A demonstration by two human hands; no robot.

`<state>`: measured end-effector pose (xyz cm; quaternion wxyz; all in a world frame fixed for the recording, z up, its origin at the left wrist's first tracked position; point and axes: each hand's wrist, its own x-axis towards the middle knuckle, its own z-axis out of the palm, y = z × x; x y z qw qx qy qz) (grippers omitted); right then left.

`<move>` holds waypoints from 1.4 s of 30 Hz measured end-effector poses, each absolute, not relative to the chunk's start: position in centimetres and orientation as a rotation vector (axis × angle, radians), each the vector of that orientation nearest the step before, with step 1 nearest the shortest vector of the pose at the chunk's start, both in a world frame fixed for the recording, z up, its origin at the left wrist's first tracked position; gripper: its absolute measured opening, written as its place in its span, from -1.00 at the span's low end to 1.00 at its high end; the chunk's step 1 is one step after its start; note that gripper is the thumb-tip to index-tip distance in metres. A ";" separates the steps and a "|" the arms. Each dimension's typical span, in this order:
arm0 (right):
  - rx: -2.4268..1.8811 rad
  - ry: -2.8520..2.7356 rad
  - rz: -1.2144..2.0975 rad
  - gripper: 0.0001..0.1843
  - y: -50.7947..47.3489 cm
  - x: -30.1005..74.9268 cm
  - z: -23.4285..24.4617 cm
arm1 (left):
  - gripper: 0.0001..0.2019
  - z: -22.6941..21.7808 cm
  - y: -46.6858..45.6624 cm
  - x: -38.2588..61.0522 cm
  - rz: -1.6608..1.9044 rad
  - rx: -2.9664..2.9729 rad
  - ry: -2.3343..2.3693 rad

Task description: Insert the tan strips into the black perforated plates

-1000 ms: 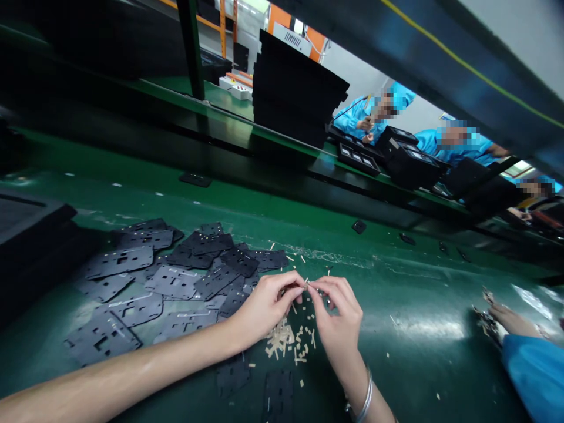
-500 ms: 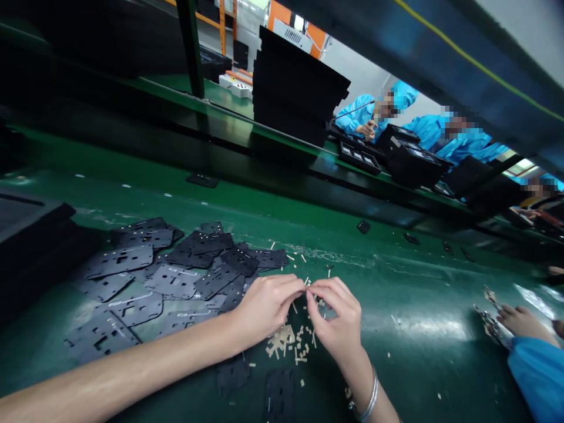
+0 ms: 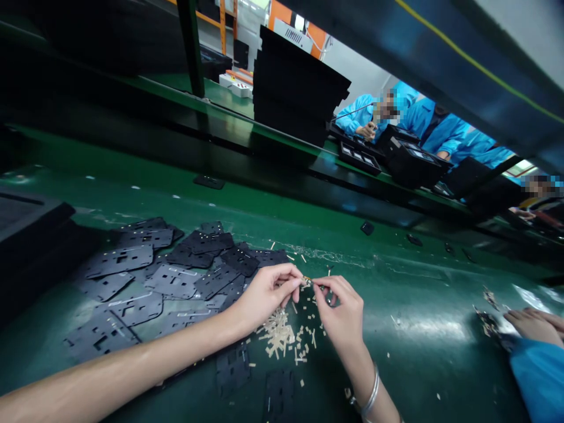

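Note:
My left hand [image 3: 264, 298] and my right hand [image 3: 341, 306] meet above a green conveyor belt [image 3: 409, 335], pinching a small tan strip [image 3: 307, 281] between their fingertips. Below them lies a loose pile of similar tan strips [image 3: 277, 335], with more scattered around it. Left of my left hand, black perforated sheets [image 3: 171, 282] lie overlapping on the belt. Two more black sheets [image 3: 232, 370] sit under my forearms. A silver bangle [image 3: 372, 393] circles my right wrist.
At the right edge, a co-worker's hand [image 3: 533, 326] and blue sleeve [image 3: 540, 382] rest by a small heap of scraps [image 3: 489, 320]. A tall black stack [image 3: 299, 82] and black trays [image 3: 359, 158] stand beyond, near several blue-clad workers. An overhead beam crosses the top right.
My hands have drawn slightly apart, and the tan strip now shows between my fingertips. Small black pieces on the far belt have moved right. The co-worker's hand has shifted right.

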<state>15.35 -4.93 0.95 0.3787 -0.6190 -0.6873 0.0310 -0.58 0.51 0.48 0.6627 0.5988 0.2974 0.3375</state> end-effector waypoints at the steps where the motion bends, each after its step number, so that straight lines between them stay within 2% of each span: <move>1: -1.529 -1.796 0.065 -0.84 -5.0 15.2 0.9 | -0.82 0.4 0.5 -0.6 0.776 1.389 0.714; 5: -1.360 -1.867 -0.068 -0.80 -5.7 14.3 0.8 | -0.81 0.3 0.2 -0.5 0.808 1.616 0.811; 11: -1.350 -1.916 -0.181 -0.79 -5.9 14.0 0.4 | -0.79 -0.2 -0.5 -0.5 0.811 1.903 0.808; 24: -1.358 -1.870 -0.105 -0.81 -6.1 13.6 0.4 | -0.77 -1.1 -0.7 -0.8 0.846 2.156 0.765; 32: -1.467 -1.707 -0.121 -0.90 -5.4 14.9 1.3 | -0.81 0.3 -0.1 -0.6 0.769 1.591 0.787; 37: -1.505 -1.826 0.176 -0.83 -5.0 15.8 1.6 | -0.77 0.0 0.6 -0.4 0.756 1.141 0.604; 42: -1.469 -1.813 0.178 -0.90 -5.2 15.3 1.6 | -0.75 -0.8 0.9 -0.3 0.563 0.890 0.376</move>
